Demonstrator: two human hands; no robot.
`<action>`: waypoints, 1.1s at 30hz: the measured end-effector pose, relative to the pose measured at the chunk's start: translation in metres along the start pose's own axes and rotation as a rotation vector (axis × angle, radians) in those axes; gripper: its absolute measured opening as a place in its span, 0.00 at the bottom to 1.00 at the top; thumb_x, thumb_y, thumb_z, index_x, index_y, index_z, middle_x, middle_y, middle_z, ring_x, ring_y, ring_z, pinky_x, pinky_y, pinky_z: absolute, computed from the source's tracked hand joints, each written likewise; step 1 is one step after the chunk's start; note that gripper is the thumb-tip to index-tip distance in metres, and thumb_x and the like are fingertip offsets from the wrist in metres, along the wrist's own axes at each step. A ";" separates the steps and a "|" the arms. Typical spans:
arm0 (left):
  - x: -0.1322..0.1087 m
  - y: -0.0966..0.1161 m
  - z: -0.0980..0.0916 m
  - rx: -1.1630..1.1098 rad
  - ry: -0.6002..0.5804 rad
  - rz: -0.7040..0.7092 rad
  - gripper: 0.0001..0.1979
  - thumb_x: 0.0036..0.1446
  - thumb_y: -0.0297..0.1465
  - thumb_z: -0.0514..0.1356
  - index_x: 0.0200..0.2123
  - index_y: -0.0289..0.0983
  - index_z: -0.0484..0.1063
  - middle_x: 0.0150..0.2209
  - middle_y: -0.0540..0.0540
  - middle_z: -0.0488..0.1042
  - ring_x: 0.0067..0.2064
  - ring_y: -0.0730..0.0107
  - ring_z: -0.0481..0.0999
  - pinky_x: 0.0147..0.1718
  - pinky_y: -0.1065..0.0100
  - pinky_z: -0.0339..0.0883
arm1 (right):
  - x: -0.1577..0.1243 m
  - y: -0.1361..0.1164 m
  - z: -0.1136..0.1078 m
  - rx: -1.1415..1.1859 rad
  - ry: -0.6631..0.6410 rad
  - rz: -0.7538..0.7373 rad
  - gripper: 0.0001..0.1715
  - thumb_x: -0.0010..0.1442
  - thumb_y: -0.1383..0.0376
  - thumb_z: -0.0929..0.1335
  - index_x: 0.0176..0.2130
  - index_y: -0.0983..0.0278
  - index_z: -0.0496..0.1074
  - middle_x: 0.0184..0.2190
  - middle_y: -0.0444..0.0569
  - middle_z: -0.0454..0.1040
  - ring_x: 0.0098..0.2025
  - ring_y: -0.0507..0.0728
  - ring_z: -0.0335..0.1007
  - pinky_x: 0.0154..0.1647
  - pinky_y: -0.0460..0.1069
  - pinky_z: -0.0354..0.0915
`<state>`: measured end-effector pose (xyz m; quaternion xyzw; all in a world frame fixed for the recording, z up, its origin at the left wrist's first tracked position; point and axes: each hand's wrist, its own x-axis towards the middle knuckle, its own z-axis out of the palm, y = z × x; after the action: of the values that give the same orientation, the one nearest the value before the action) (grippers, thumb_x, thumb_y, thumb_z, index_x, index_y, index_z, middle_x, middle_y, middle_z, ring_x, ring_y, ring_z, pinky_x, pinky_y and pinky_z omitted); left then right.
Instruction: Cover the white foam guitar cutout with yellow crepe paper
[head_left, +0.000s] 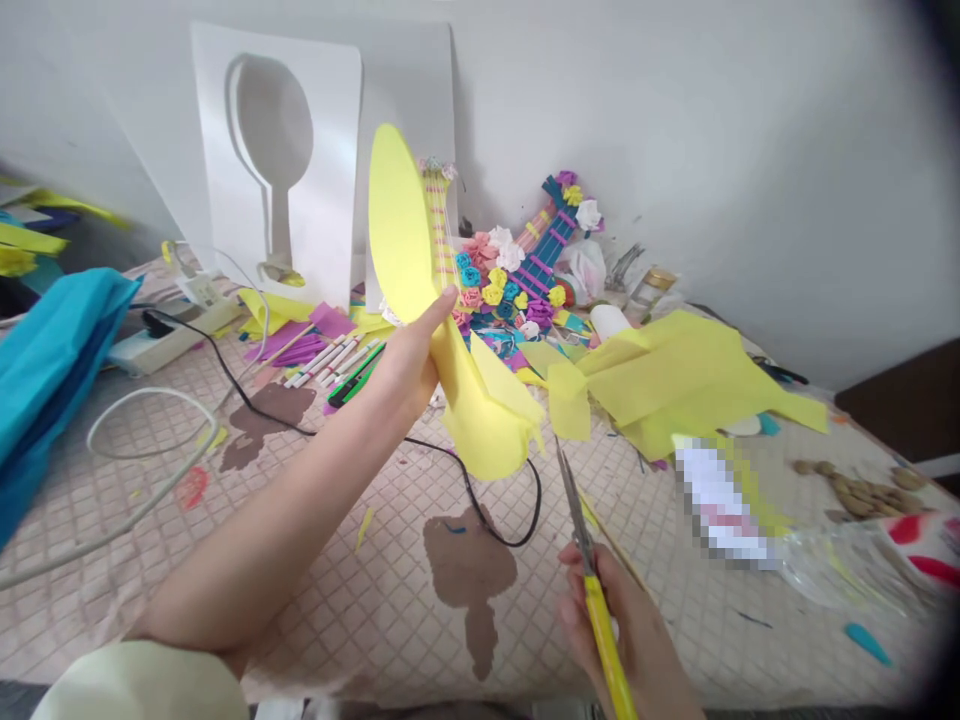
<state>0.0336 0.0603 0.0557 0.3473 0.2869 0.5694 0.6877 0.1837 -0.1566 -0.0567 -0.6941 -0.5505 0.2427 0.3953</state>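
Observation:
My left hand is closed around the narrow middle of a yellow paper cutout, holding it up over the table. Its upper end is a smooth oval. Loose flaps and a ragged edge show at the lower end. Scissors with yellow handles are in my right hand, low at the front. Their blades point up and away, look almost together, and reach near a small yellow paper piece. My right fingers wrap the handle, partly hidden. Large sheets of yellow crepe paper lie crumpled to the right.
Small stringed-instrument models with paper flowers stand behind. A white board with a cut-out opening leans on the wall. A black cable, a green cutter, blue paper and a plastic bottle lie around.

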 end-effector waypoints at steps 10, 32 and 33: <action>-0.004 -0.005 0.004 -0.013 0.024 0.061 0.15 0.47 0.34 0.63 0.39 0.35 0.71 0.46 0.41 0.74 0.54 0.52 0.66 0.50 0.57 0.63 | 0.017 -0.038 -0.012 -0.356 -0.010 -0.057 0.23 0.50 0.57 0.65 0.44 0.65 0.61 0.24 0.45 0.67 0.23 0.55 0.66 0.24 0.49 0.64; -0.005 -0.014 0.006 -0.010 0.079 0.093 0.15 0.44 0.33 0.66 0.35 0.35 0.71 0.48 0.42 0.71 0.54 0.53 0.66 0.50 0.59 0.64 | 0.036 -0.038 -0.023 -0.471 0.074 -0.037 0.17 0.50 0.60 0.64 0.41 0.63 0.61 0.25 0.45 0.67 0.24 0.55 0.67 0.25 0.48 0.63; -0.005 -0.014 0.006 -0.007 0.081 0.092 0.15 0.44 0.33 0.66 0.36 0.35 0.70 0.48 0.42 0.71 0.54 0.53 0.66 0.49 0.60 0.64 | 0.036 -0.038 -0.023 -0.472 0.077 -0.047 0.16 0.50 0.60 0.64 0.40 0.63 0.61 0.24 0.45 0.67 0.24 0.54 0.66 0.24 0.48 0.62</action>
<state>0.0455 0.0525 0.0479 0.3342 0.2964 0.6149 0.6498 0.1892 -0.1255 -0.0088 -0.7629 -0.5926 0.0712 0.2483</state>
